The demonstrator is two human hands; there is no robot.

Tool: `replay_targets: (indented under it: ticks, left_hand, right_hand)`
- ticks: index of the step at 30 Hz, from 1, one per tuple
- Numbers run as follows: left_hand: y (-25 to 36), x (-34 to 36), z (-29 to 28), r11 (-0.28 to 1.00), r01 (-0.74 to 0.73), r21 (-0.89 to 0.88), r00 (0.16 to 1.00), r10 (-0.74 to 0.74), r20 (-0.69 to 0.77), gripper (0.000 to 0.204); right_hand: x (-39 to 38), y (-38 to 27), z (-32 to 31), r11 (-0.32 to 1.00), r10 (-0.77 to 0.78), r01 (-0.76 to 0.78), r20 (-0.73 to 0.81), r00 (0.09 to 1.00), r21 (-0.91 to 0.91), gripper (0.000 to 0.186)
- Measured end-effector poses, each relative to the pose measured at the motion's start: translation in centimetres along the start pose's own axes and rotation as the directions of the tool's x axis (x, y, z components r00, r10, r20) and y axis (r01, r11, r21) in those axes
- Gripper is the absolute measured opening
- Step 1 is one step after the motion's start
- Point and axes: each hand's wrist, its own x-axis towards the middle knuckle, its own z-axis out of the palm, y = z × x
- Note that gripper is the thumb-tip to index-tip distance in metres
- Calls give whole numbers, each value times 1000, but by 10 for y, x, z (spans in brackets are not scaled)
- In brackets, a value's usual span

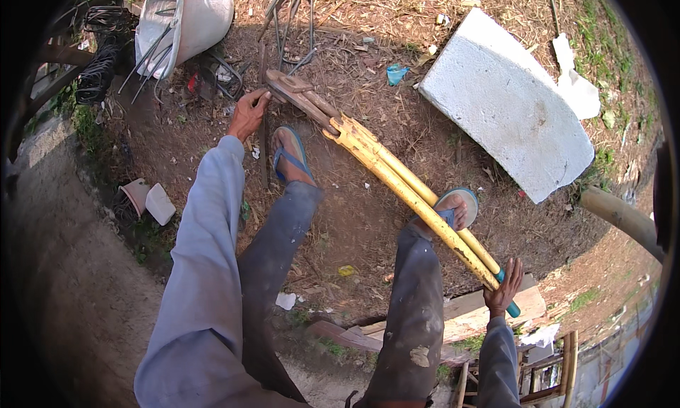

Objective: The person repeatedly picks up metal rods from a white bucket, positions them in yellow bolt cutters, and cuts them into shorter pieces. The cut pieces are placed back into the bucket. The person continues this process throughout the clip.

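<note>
A long yellow cutting tool (405, 190) with rusty brown jaws (295, 88) lies diagonally across the ground in front of me, one handle ending in a teal grip (511, 305). My right hand (504, 287) is wrapped on the handles at their lower end. My left hand (248, 117) is closed in a pinch right beside the jaws, near a thin dark metal strip (263, 163); what the fingertips hold is too small to make out. My sandalled right foot (462, 208) is beside the handles, partly hidden by them; my left foot (290, 155) is below the jaws.
A white bucket (202, 22) with metal rods, dark wire coils (95, 71) and bent rods (301, 18) are at upper left. A large white slab (503, 103) lies right, above a thick pole (616, 224). Wooden boards (524, 302) and frames (567, 369) lie lower right.
</note>
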Motion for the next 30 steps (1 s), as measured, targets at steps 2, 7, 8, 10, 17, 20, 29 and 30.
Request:
replay_targets:
  ticks: [2,7,8,10,17,20,29,30]
  left_hand:
    - [-10,-1,-1,1000,-15,-9,999,15,-28,40]
    - [-9,11,20,996,-93,17,993,94,-68,43]
    - [-5,15,21,999,-36,-4,999,35,-10,43]
    - [-1,18,9,998,68,3,995,-68,67,42]
    - [-15,27,11,990,66,-129,996,-56,75,40]
    - [-25,28,19,992,-4,-127,1000,7,28,39]
    - [-20,26,17,967,69,-243,993,-43,111,35]
    - [-14,29,12,974,43,-221,995,-22,97,35]
  right_hand:
    - [3,1,4,1000,-2,2,62,998,-7,93]
    - [-14,11,-13,950,301,-312,378,876,-34,37]
    - [-21,9,-26,954,290,-299,360,887,-32,34]
    - [-24,-13,-57,961,266,-274,360,894,-32,38]
    - [-46,-110,-228,898,422,-423,502,755,-120,42]
    - [-44,-177,-300,888,419,-442,615,668,-125,39]
    - [8,-408,-518,665,401,-730,900,171,-158,37]
    - [23,-434,-532,667,411,-737,879,241,-109,33]
